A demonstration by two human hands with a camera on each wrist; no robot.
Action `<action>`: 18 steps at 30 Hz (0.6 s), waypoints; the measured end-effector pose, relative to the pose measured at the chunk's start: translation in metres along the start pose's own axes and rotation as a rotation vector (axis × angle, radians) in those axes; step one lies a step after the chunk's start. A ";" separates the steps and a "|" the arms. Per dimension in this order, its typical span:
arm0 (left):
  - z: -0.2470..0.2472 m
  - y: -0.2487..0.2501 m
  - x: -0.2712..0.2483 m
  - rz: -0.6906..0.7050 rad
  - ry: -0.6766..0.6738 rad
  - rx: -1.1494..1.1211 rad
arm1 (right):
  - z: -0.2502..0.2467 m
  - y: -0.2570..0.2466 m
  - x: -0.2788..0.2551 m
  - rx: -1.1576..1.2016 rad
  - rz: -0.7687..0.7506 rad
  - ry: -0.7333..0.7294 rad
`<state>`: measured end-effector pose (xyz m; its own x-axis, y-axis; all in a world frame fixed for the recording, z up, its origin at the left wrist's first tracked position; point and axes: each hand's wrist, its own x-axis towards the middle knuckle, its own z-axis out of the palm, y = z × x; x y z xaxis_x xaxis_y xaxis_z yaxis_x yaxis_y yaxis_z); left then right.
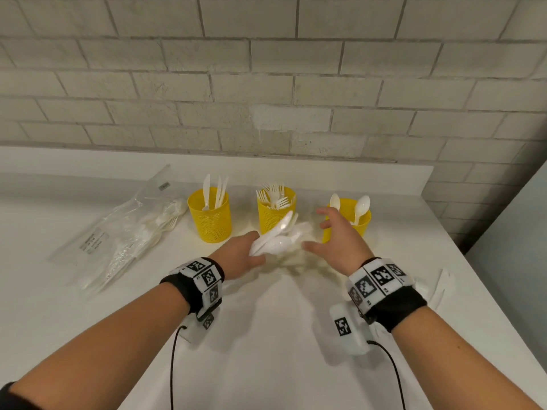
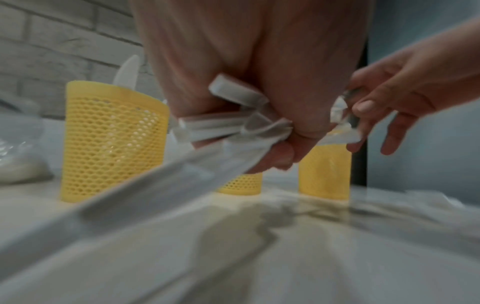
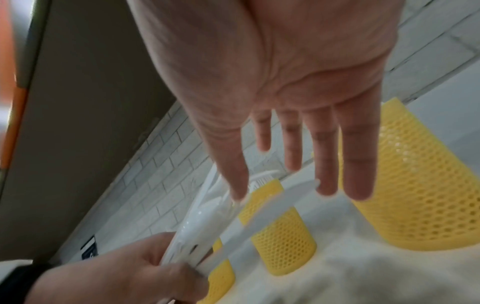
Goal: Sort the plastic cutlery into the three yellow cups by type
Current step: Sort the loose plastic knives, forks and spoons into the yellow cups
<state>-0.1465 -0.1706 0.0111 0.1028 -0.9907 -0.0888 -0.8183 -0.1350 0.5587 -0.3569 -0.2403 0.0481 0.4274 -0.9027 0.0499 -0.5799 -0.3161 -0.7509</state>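
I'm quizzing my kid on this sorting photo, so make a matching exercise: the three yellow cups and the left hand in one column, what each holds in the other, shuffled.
Column one:
1. left cup
2. middle cup
3. right cup
4. left hand

Column two:
A. forks
B. a bundle of white cutlery
C. knives
D. spoons

Pairs: 1-C, 2-A, 3-D, 4-B
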 end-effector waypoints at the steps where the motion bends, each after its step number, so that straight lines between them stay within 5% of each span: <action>1: -0.002 0.000 0.001 -0.012 0.041 -0.089 | -0.001 0.000 0.000 0.054 -0.004 0.073; 8: 0.009 0.018 0.000 0.058 0.066 -0.394 | 0.019 -0.013 -0.006 0.705 0.015 0.005; 14: 0.019 0.049 0.009 0.139 0.060 -0.557 | 0.023 -0.047 0.011 0.681 -0.086 0.181; 18: 0.012 0.062 0.016 0.157 0.174 -0.710 | 0.017 -0.063 0.016 0.614 -0.213 0.118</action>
<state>-0.2023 -0.1943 0.0340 0.1514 -0.9793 0.1345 -0.2745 0.0891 0.9575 -0.3015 -0.2295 0.0851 0.3896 -0.8760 0.2844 0.0248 -0.2987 -0.9540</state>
